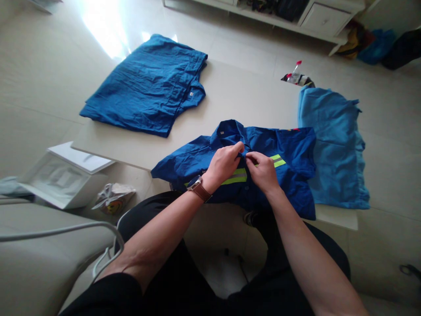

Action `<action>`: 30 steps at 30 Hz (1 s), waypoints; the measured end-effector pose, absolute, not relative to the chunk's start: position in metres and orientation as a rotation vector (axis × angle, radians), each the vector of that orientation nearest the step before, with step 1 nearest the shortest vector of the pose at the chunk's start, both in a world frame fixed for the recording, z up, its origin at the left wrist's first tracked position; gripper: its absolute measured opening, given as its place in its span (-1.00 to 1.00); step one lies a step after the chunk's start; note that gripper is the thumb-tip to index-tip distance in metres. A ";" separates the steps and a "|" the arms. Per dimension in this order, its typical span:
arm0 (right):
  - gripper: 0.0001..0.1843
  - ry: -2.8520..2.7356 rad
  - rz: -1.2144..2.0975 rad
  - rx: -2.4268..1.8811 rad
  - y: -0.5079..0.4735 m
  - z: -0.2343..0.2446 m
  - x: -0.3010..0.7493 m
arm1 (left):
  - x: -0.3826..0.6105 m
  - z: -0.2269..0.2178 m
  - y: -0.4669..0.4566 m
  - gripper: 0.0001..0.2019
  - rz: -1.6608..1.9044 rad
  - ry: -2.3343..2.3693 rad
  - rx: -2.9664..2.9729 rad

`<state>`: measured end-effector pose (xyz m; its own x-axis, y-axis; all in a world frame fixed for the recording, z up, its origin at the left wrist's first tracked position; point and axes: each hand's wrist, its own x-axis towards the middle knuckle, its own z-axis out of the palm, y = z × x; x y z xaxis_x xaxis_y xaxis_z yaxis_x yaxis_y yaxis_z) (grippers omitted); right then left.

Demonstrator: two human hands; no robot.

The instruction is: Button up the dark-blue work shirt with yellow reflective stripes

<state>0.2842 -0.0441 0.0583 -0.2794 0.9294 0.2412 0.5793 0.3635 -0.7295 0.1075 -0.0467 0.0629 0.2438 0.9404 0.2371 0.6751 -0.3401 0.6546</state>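
Note:
A dark blue work shirt (283,145) with yellow-green reflective strips lies spread over the near edge of the low table, its collar pointing away from me. My left hand (225,163), with a brown-strapped watch at the wrist, pinches the shirt's front edge below the collar. Close beside it, my right hand (263,170) grips the other side of the same front opening. Both sets of fingertips nearly meet over the placket, and whatever button sits between them is hidden.
A folded blue garment (144,87) lies on the far left of the white table (243,92). Light blue cloth (338,153) hangs over the right end. Beyond it stands a bottle with a red cap (297,66). An open white box (69,175) is on the floor at left.

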 end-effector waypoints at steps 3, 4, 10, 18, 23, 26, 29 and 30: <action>-0.82 -1.941 0.722 -1.338 -0.045 0.057 0.284 | 0.107 0.064 -0.047 -0.77 0.875 1.479 2.077; -0.82 -1.933 0.724 -1.345 -0.045 0.056 0.284 | 0.107 0.065 -0.047 -0.76 0.879 1.482 2.065; -0.81 -1.936 0.731 -1.341 -0.044 0.053 0.283 | 0.107 0.069 -0.045 -0.69 0.884 1.494 2.029; -0.74 -1.770 0.917 -1.412 -0.046 0.049 0.278 | 0.107 0.067 -0.045 -0.67 0.874 1.512 1.992; -0.72 -1.775 0.768 -1.462 -0.044 0.050 0.278 | 0.108 0.066 -0.043 -0.67 0.862 1.592 1.955; -0.72 -1.861 0.707 -1.432 -0.045 0.053 0.277 | 0.109 0.066 -0.044 -0.67 0.848 1.615 1.954; -0.71 -1.922 0.682 -1.398 -0.047 0.055 0.276 | 0.109 0.067 -0.046 -0.67 0.834 1.587 1.987; -0.71 -1.921 0.680 -1.395 -0.048 0.055 0.275 | 0.109 0.067 -0.046 -0.67 0.834 1.578 1.999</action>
